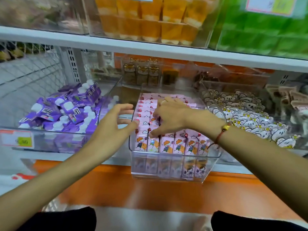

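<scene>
Shop shelf (58, 157): a clear bin (168, 165) of pink packets (166, 144) juts past its front edge. Left of that bin stands a bin of purple pouches (50, 140), right of it a bin of white cartoon packets (215, 104), behind it animal-faced packs (143, 74).

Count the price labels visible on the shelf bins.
2. The lower-left price label sits on the front of the purple-pouch bin; the upper-right price label is on the green-packet bin. Others may be hidden.
</scene>
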The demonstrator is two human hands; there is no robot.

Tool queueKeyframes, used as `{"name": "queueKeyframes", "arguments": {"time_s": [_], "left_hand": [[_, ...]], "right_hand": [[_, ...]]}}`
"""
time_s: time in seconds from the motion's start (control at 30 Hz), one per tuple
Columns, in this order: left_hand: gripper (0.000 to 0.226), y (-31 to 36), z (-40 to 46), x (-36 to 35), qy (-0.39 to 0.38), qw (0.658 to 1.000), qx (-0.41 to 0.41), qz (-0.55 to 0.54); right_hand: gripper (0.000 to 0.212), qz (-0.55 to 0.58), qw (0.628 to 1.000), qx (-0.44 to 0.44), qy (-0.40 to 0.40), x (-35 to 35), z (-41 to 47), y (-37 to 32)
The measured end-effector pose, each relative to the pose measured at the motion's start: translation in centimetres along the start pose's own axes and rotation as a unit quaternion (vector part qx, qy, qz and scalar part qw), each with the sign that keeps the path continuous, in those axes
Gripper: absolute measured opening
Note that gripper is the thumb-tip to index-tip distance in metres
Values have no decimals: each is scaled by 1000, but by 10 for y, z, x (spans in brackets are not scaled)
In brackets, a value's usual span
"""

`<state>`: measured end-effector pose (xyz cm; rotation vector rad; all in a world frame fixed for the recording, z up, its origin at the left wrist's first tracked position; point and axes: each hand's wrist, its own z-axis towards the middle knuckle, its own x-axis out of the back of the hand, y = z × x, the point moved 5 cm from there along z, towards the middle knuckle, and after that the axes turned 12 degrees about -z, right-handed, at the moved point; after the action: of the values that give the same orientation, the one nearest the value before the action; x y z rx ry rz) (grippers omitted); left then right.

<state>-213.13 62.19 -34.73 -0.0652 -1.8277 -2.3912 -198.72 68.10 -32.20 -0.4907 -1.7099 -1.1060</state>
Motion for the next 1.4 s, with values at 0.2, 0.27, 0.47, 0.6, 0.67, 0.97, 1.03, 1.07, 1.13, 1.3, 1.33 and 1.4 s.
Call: {"name": "queueKeyframes", "arguments": {"time_s": [0.2,0.27,0.47,0.6,0.67,0.97,1.03,1.07,1.13,1.3,1.33,1.4], "left_hand": [[23,-2,-2,5,-26,999,24,21],[24,-1,-3,5,-27,999,23,27],[24,2,-4,3,-35,998,20,45],[26,3,-2,3,-35,998,17,49],[27,4,-2,4,-34,998,17,52],[41,21,4,1,30,992,-68,101],[43,35,1,-7,26,983,-131,125],[43,41,-1,-12,17,980,-155,124],[42,49,-4,-23,-7,979,-175,107],[31,49,-3,-47,-95,988,-117,39],[27,48,-2,-49,-102,988,-111,28],[23,48,-1,-49,-106,987,-119,29]], "right_hand": [[74,3,1000,6,-10,-14,-4,-6],[79,-15,999,11,-30,-16,-3,-8],[44,244,963,42,-102,-5,-7,1],[24,230,971,40,-53,3,-1,4],[13,164,986,27,-22,2,5,3],[10,411,843,-164,304,15,-32,35],[9,438,777,-207,403,22,-58,41],[9,457,751,-217,424,23,-69,43],[11,519,711,-229,415,18,-83,43],[22,725,583,-232,285,-3,-92,34],[24,746,563,-233,269,-5,-92,32],[26,777,526,-238,249,-9,-92,31]]}}
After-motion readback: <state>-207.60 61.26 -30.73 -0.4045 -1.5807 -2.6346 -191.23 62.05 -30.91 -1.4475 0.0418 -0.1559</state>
